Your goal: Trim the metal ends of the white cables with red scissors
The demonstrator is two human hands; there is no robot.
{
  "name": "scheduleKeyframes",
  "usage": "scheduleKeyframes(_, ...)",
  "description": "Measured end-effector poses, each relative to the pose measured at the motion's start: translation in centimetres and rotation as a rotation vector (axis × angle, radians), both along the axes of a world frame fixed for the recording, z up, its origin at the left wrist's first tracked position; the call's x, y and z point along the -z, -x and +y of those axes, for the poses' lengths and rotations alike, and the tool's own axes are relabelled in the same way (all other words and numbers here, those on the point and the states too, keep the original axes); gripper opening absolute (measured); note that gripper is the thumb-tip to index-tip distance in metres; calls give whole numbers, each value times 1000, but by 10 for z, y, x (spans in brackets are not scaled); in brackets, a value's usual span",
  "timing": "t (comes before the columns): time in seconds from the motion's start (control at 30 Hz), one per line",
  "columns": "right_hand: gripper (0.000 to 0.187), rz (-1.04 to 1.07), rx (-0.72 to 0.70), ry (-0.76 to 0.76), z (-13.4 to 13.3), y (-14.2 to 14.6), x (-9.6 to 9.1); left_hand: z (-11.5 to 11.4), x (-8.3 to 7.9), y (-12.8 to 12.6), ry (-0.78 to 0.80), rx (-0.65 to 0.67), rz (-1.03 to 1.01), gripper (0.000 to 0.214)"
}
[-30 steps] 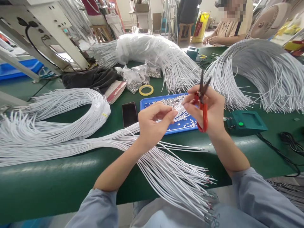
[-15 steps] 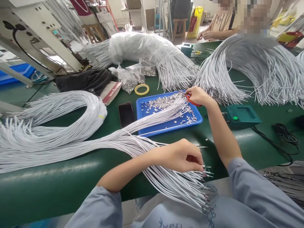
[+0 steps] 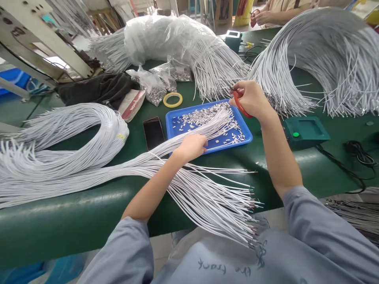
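My right hand (image 3: 251, 98) is closed round red-handled scissors (image 3: 241, 105) above the far right corner of a blue tray (image 3: 250, 139). Their dark tips point up and left. Small metal terminals (image 3: 198, 117) lie scattered in the tray. One bundle of white wires (image 3: 220, 120) reaches into it, ends among the terminals. My left hand (image 3: 192, 148) is at the tray's front edge, over the wires, with curled fingers; what they hold, if anything, is hidden. Nearer me, a second fan of white wires (image 3: 213, 201) spreads to the right, its bared ends past the table edge.
A phone (image 3: 154, 134) and yellow tape roll (image 3: 172, 99) lie left of the tray. Behind are bags of terminals (image 3: 155, 92) and big wire bundles (image 3: 213, 75). A green device (image 3: 309, 132) with a cable sits right. Across the table, a person's hands (image 3: 263, 17) hold red-handled scissors.
My left hand has moved up and left, from the near wire ends to the tray's front edge. My right hand keeps the scissors, now turned more upright. The view has tilted down slightly.
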State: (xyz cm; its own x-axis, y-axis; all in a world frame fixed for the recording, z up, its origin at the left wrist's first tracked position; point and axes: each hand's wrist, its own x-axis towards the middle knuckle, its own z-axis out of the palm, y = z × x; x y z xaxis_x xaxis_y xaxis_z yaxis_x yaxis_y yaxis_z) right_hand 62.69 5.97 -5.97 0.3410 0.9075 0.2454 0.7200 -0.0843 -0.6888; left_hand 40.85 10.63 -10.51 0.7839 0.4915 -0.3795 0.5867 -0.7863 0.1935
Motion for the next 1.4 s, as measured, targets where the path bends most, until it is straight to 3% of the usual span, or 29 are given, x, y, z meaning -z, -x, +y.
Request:
scheduleKeyframes(0.17, 17, -6, -26, -7, -3, 8, -6, 4, 2, 3, 96, 48, 11, 21)
scheduleKeyframes(0.4, 19, 114, -1, -141, -2, 7, -7, 10, -5, 2, 122, 71, -84, 18)
scheduleKeyframes(0.47, 21, 174, 19, -187, -2, 7, -10, 5, -9, 1, 233, 65, -227, 22)
scheduleKeyframes(0.57, 25, 269, 41, -278, -2, 9, -13, -17, -19, 2, 578, 66, -569, 29)
scheduleKeyframes(0.67, 25, 359, 12, -380, -5, 15, -15, -45, -32, 6, 887, 228, -741, 29)
scheduleKeyframes(0.73, 24, 435, -78, -437, -9, 23, -16, -57, -38, 11, 960, 298, -828, 26)
scheduleKeyframes(0.8, 22, 525, -206, -450, -17, 35, -20, -59, -40, 14, 992, 210, -988, 24)
scheduleKeyframes(0.9, 20, 635, -363, -424, -34, 55, -26, -49, -40, 18, 1001, -1, -1262, 18)
scheduleKeyframes(0.97, 19, 653, -421, -422, -45, 67, -30, -43, -41, 19, 925, -64, -1378, 15)
scheduleKeyframes(1.17, 20, 636, -498, -499, -61, 84, -28, -38, -50, 22, 508, -76, -1498, 12)
scheduleKeyframes(1.4, 21, 625, -451, -510, -59, 86, -27, -40, -53, 22, 518, -102, -1520, 15)
